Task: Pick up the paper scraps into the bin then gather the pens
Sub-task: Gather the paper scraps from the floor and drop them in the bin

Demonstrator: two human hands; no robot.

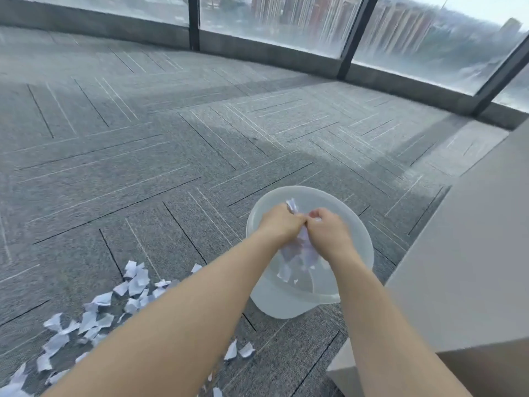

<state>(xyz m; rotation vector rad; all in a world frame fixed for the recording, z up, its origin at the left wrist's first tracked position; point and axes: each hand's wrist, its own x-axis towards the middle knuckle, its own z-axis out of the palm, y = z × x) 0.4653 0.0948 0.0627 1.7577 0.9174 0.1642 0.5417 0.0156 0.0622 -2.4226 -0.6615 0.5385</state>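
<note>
From my head camera, my left hand (pixel 279 222) and right hand (pixel 329 227) both clutch one bunch of paper scraps (pixel 297 247) over the one translucent bin (pixel 363 242). A few scraps lie inside it; several dozen loose scraps (pixel 94 313) litter the carpet (pixel 143 156) left of the bin.

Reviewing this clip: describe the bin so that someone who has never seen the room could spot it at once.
Start at the tall grey cabinet along the right edge; the bin stands on the carpet just left of it. It is a round, translucent white plastic tub, directly beneath both hands, unlike the flat paper scraps strewn at lower left.
</note>
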